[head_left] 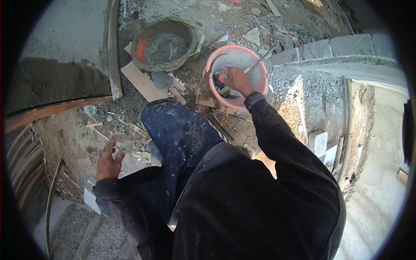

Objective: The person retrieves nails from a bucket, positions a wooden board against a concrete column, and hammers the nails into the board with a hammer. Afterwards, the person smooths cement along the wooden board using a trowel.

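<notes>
My right hand (239,81) reaches into an orange-rimmed bucket (260,89) with a pale, mortar-coated inside. Its fingers are curled beside a small red, rounded thing (222,78); what they close on is hidden by the hand. Several tools lie in the bucket, and a long thin metal rod (263,59) leans over its rim. My left hand (110,161) hangs out to the left with fingers apart, holding nothing, above ground strewn with debris.
A mortar-caked tub (143,65) containing wet grey mortar (169,47) stands left of the bucket. Partly wet plaster covers the wall (60,78) at left, edged by a wooden batten (113,52). A curved block edging (351,45) lies right. Boards (141,82) and rubble litter the ground.
</notes>
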The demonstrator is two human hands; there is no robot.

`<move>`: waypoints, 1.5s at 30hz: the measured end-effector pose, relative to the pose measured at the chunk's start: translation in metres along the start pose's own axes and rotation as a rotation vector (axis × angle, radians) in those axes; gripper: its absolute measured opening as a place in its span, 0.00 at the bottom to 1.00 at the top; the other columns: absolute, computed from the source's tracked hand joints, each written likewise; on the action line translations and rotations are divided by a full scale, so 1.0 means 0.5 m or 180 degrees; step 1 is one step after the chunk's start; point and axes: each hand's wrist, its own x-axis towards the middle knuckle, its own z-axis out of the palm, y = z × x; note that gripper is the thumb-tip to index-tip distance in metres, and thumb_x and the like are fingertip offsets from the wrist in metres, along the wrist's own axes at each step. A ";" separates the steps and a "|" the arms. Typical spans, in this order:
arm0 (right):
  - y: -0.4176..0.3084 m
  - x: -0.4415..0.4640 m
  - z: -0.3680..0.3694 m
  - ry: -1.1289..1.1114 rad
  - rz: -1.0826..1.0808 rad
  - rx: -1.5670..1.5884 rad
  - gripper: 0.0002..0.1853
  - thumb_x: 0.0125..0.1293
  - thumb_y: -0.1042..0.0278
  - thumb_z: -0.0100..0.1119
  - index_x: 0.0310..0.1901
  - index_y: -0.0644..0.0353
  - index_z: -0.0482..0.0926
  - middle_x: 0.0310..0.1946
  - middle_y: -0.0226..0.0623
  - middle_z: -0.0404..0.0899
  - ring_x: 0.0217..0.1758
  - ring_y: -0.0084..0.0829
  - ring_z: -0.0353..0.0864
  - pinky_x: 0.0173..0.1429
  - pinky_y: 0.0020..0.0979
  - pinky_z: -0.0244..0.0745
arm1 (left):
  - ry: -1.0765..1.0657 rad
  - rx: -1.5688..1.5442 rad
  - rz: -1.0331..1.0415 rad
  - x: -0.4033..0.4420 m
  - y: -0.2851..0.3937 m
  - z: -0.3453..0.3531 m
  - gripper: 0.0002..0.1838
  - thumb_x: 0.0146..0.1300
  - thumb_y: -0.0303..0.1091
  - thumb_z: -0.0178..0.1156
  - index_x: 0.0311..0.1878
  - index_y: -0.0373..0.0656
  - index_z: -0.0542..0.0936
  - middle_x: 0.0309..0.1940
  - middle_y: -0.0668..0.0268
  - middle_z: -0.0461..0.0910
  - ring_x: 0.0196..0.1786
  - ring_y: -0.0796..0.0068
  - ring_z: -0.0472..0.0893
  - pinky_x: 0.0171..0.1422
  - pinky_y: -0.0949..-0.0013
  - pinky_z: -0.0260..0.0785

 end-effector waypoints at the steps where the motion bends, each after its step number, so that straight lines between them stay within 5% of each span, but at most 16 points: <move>1: -0.013 0.020 0.029 -0.0402 -0.0012 -0.0303 0.17 0.64 0.58 0.67 0.51 0.58 0.87 0.46 0.53 0.89 0.54 0.56 0.88 0.54 0.57 0.80 | 0.0009 0.0030 0.0012 0.002 0.000 0.002 0.33 0.73 0.39 0.68 0.79 0.55 0.72 0.65 0.48 0.82 0.61 0.49 0.85 0.63 0.52 0.79; 4: -0.003 0.039 0.114 -0.0224 -0.0788 -0.1466 0.18 0.62 0.59 0.67 0.51 0.57 0.86 0.50 0.49 0.89 0.61 0.52 0.83 0.57 0.56 0.75 | -0.0072 0.0106 -0.0089 -0.001 0.004 0.004 0.33 0.73 0.39 0.69 0.79 0.54 0.72 0.64 0.49 0.83 0.61 0.49 0.86 0.63 0.53 0.79; 6: 0.000 0.043 0.132 -0.0062 -0.0717 -0.1536 0.17 0.61 0.61 0.67 0.50 0.57 0.86 0.49 0.46 0.88 0.64 0.49 0.79 0.59 0.55 0.72 | -0.0110 0.0075 -0.0140 -0.005 0.015 0.007 0.33 0.72 0.39 0.69 0.79 0.54 0.72 0.64 0.49 0.83 0.60 0.49 0.86 0.62 0.53 0.79; 9: -0.020 0.045 0.074 -0.0344 -0.0670 -0.1475 0.15 0.63 0.64 0.66 0.50 0.58 0.86 0.48 0.49 0.87 0.61 0.52 0.81 0.60 0.56 0.74 | -0.0122 -0.0101 -0.0126 -0.007 0.023 0.002 0.33 0.72 0.37 0.69 0.79 0.54 0.72 0.66 0.48 0.81 0.62 0.50 0.85 0.64 0.53 0.79; 12: 0.006 0.041 0.021 -0.0052 -0.0861 -0.1029 0.12 0.64 0.66 0.65 0.47 0.59 0.86 0.46 0.52 0.86 0.55 0.54 0.84 0.59 0.54 0.78 | -0.0110 -0.0134 -0.0129 -0.011 0.010 0.008 0.33 0.72 0.36 0.69 0.79 0.54 0.72 0.67 0.48 0.81 0.62 0.50 0.85 0.65 0.53 0.79; 16: 0.050 0.015 -0.044 0.0370 -0.0189 -0.0986 0.08 0.64 0.66 0.65 0.38 0.61 0.87 0.47 0.55 0.85 0.52 0.55 0.86 0.53 0.51 0.85 | -0.0088 -0.0137 -0.0130 -0.009 0.002 0.008 0.32 0.72 0.35 0.68 0.78 0.53 0.72 0.67 0.48 0.81 0.62 0.49 0.85 0.63 0.53 0.80; 19: 0.045 0.021 -0.012 0.0811 -0.0573 -0.1000 0.09 0.66 0.68 0.62 0.38 0.64 0.86 0.42 0.55 0.87 0.47 0.51 0.89 0.51 0.50 0.86 | -0.0094 -0.0091 -0.0039 -0.004 0.002 0.009 0.32 0.72 0.37 0.69 0.78 0.53 0.73 0.67 0.48 0.81 0.61 0.50 0.85 0.63 0.53 0.80; 22: 0.012 0.049 0.081 0.0219 -0.0303 0.0112 0.11 0.65 0.70 0.60 0.37 0.70 0.86 0.36 0.56 0.89 0.41 0.47 0.91 0.49 0.49 0.86 | -0.0119 0.0027 -0.0151 -0.004 0.000 0.016 0.33 0.72 0.38 0.69 0.78 0.54 0.73 0.66 0.49 0.82 0.61 0.50 0.86 0.63 0.53 0.80; 24: -0.014 0.059 0.099 -0.1553 0.0561 0.0953 0.13 0.67 0.64 0.63 0.37 0.68 0.88 0.34 0.57 0.89 0.37 0.47 0.92 0.41 0.49 0.85 | -0.0120 0.0063 -0.0165 -0.008 0.006 0.018 0.33 0.72 0.38 0.69 0.78 0.53 0.73 0.66 0.49 0.82 0.61 0.50 0.86 0.63 0.53 0.80; 25: -0.021 0.065 0.105 -0.1605 0.0553 0.0700 0.13 0.62 0.69 0.62 0.39 0.73 0.88 0.33 0.59 0.88 0.40 0.49 0.92 0.49 0.52 0.84 | -0.0138 0.0084 -0.0179 -0.012 0.009 0.019 0.33 0.72 0.38 0.70 0.78 0.53 0.73 0.66 0.48 0.82 0.60 0.50 0.86 0.62 0.54 0.80; 31: 0.026 0.077 0.168 -0.1598 -0.0823 -0.0528 0.16 0.63 0.68 0.62 0.49 0.64 0.90 0.43 0.52 0.91 0.48 0.48 0.92 0.53 0.53 0.85 | -0.0013 -0.0054 -0.0091 -0.030 0.005 0.029 0.33 0.72 0.39 0.70 0.78 0.53 0.73 0.66 0.49 0.82 0.60 0.49 0.86 0.62 0.53 0.80; 34: 0.000 0.039 0.104 -0.1626 -0.0621 -0.1348 0.16 0.64 0.66 0.61 0.50 0.62 0.90 0.47 0.48 0.91 0.51 0.50 0.92 0.53 0.53 0.85 | -0.0039 -0.0028 -0.0134 -0.031 0.000 0.027 0.33 0.72 0.38 0.69 0.78 0.53 0.72 0.66 0.49 0.82 0.60 0.50 0.86 0.62 0.53 0.80; 41: -0.021 -0.005 0.062 -0.1199 -0.0043 -0.1110 0.17 0.65 0.67 0.58 0.51 0.63 0.87 0.40 0.54 0.90 0.44 0.49 0.93 0.45 0.52 0.85 | -0.0147 -0.0088 -0.0099 -0.023 -0.004 0.027 0.33 0.72 0.38 0.69 0.78 0.52 0.72 0.66 0.48 0.82 0.61 0.50 0.86 0.63 0.53 0.79; 43: -0.019 0.025 0.101 -0.2274 0.0679 0.0547 0.16 0.66 0.65 0.58 0.48 0.63 0.89 0.47 0.51 0.90 0.50 0.50 0.91 0.49 0.49 0.85 | -0.0159 -0.0061 -0.0136 -0.018 -0.002 0.029 0.33 0.72 0.38 0.69 0.78 0.52 0.72 0.65 0.48 0.82 0.62 0.50 0.85 0.63 0.53 0.79; 44: 0.009 0.030 0.140 -0.2267 0.0665 0.0554 0.16 0.66 0.65 0.58 0.48 0.63 0.89 0.47 0.51 0.90 0.50 0.50 0.91 0.49 0.49 0.85 | -0.0143 -0.0053 -0.0138 -0.017 0.000 0.030 0.33 0.72 0.38 0.69 0.78 0.52 0.72 0.65 0.48 0.82 0.62 0.50 0.85 0.63 0.53 0.79; 45: 0.050 0.029 0.194 -0.1902 -0.0092 0.0218 0.17 0.66 0.65 0.56 0.49 0.65 0.87 0.48 0.54 0.90 0.52 0.52 0.90 0.51 0.49 0.83 | -0.0125 -0.0072 -0.0154 -0.018 0.002 0.030 0.33 0.72 0.37 0.70 0.78 0.53 0.73 0.66 0.47 0.82 0.62 0.51 0.85 0.64 0.53 0.80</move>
